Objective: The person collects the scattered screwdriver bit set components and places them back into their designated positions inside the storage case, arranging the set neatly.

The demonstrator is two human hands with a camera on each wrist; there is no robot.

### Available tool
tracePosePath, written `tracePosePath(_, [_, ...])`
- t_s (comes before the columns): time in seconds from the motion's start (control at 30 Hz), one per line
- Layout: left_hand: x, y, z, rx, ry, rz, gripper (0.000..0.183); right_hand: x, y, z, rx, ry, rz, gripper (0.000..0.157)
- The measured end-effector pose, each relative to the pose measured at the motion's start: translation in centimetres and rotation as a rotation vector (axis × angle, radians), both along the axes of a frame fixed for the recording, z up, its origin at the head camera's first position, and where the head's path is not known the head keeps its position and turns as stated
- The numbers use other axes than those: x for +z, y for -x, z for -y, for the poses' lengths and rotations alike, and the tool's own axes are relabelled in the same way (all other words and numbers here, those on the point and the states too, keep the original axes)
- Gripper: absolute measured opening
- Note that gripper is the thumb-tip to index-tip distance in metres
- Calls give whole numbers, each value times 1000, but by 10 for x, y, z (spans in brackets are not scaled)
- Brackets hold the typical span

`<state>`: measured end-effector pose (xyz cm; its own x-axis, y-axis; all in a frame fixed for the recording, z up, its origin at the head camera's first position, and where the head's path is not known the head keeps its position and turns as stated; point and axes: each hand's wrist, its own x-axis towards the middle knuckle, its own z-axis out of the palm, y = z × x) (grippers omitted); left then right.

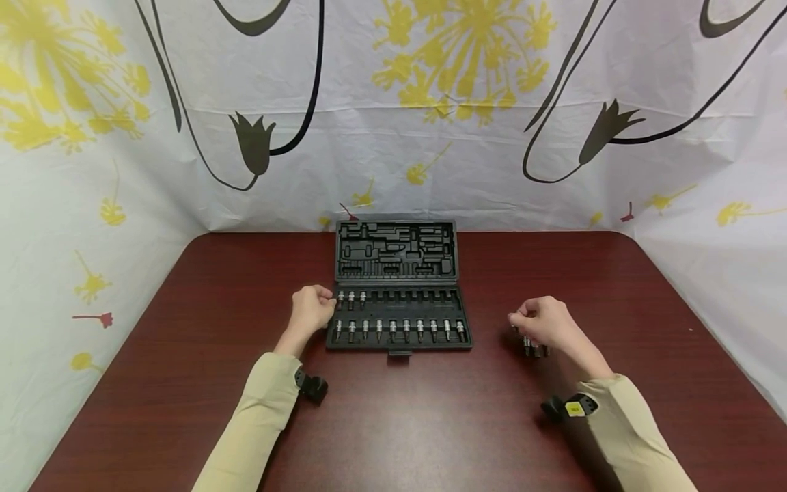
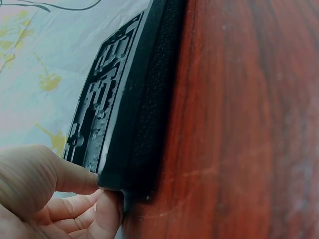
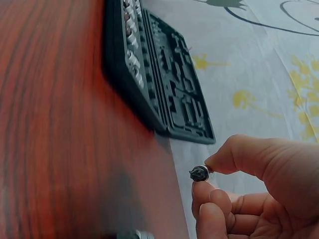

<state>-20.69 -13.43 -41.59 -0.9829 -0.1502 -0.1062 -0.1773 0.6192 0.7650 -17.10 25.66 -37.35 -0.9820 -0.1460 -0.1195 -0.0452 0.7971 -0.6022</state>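
Loose bits [image 1: 536, 350]: on the table [image 1: 399, 424], right of the case [image 1: 399, 315], partly hidden by the right hand [image 1: 549, 324].
Right hand: pinches one bit [image 3: 199, 173].
Left hand [image 1: 311, 309]: grips the case's left side.
Case: front row filled; three bits at back left.
Lid [image 1: 396, 251]: raised, before the curtain [image 1: 393, 184].

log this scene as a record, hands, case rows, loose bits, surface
left hand: pinches left edge of open black plastic case
right hand: pinches small silver-and-black metal bit socket
front row: ten bit sockets
back row: three, at left end
loose: more bit sockets below right hand, count unclear
surface: reddish-brown wooden table
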Motion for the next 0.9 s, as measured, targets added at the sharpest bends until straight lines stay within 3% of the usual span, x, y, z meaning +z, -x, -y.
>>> tracePosePath(0.67, [-2,-1,1,-9,4,-40,14,-2,28,60,30,65,-13,20])
tracePosePath(0.9, [-3,-2,2,-4,4,-42,13,-4,37,77,26,80,33,19])
